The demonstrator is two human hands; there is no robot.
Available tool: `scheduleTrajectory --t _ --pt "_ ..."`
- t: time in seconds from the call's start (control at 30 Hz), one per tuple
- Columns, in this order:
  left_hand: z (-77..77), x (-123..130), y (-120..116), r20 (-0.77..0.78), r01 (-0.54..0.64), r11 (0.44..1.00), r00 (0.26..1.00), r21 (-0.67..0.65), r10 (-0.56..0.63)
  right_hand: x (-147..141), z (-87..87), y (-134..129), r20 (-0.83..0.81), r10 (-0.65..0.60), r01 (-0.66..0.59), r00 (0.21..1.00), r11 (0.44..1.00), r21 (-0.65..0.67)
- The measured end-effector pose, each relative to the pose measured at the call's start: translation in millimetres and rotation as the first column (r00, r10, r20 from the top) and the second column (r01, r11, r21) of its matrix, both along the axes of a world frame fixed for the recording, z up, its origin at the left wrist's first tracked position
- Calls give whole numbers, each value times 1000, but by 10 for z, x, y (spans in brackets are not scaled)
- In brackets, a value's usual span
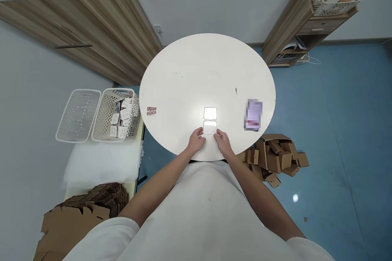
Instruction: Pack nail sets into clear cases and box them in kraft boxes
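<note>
A small clear plastic case [210,127] lies opened flat on the white table, its lid half [210,113] folded back away from me. My left hand [196,140] is beside the case's near left corner, fingers apart, thumb and fingertips close to its edge. At the near right corner, the fingertips of my right hand [223,142] pinch the rim of the case. Nothing can be made out inside the transparent case. Far to the left on the table sits a small set of reddish-brown pieces [151,111] in two rows.
The oval white table [202,65] also bears a pixelated purple item [253,114] on the right. Left of it stands a perforated basket [102,110] of white packets, beside a translucent bin [79,110] and flattened cardboard [73,224]. Small cardboard boxes [275,157] lie on the floor at right.
</note>
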State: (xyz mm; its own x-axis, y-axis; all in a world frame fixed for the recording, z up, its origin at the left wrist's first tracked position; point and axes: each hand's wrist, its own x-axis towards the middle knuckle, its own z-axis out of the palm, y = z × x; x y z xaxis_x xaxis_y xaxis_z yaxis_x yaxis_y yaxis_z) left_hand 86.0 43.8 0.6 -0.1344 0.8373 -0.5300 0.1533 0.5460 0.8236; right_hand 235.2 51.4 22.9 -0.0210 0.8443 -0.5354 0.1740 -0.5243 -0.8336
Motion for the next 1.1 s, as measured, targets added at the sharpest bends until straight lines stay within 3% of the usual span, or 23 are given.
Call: scheduleTrajectory --t 0.23,0.5,0.67,0.77,0.87,0.97,1.1 --pt "19 23 -12 28 -35 999 999 38 34 2 -2 20 -44 44 -44 998 999 8" --pt "37 -3 -25 32 -5 1000 999 20 4 -14 -82 -1 -57 26 -30 998 997 -71" --pt "23 -118 -126 25 29 1000 999 8 -29 -38 -57 -100 -7 -23 23 1000 999 47" --pt "56 -303 -273 -9 30 999 1000 12 -30 -110 34 -169 58 -57 43 997 976 212" --pt "111 -590 -420 -64 4 1000 998 11 -3 -262 145 -180 53 45 -58 998 955 292" --pt "147 -950 -488 -122 -68 998 990 -3 67 -491 214 -117 23 162 -163 986 951 264" --pt "122 -1467 -426 -167 -230 973 959 4 228 -873 211 30 11 251 -251 968 960 124"
